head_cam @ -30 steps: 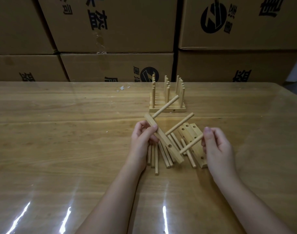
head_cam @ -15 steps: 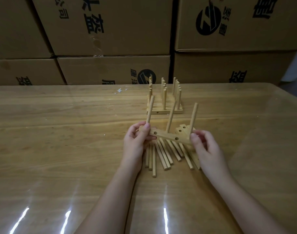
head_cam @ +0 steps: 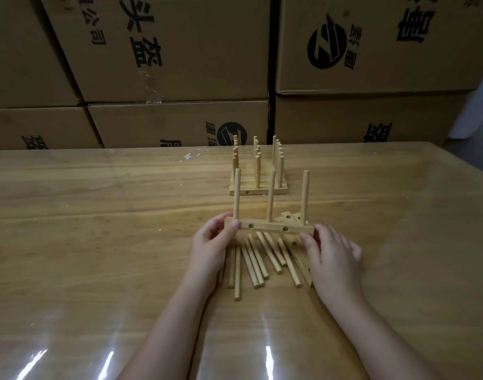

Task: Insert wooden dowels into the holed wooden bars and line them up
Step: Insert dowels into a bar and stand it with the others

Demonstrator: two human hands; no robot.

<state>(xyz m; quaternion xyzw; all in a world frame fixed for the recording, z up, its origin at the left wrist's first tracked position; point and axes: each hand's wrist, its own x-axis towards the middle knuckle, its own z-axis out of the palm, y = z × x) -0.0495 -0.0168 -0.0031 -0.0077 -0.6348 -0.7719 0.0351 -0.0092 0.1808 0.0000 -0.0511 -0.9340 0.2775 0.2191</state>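
A holed wooden bar is held level just above the table, with three dowels standing upright in it. My left hand pinches its left end and my right hand pinches its right end. Below the bar lie several loose dowels on the table. Spare holed bars lie behind the held bar, partly hidden. Farther back stands a row of finished bars with dowels, lined up side by side.
The wooden table has a glossy clear cover. Stacked cardboard boxes form a wall along its far edge. A small white scrap lies near the back.
The bar went from tilted to level and upright. My right hand pushed the third dowel in, then moved onto the bar's right end.
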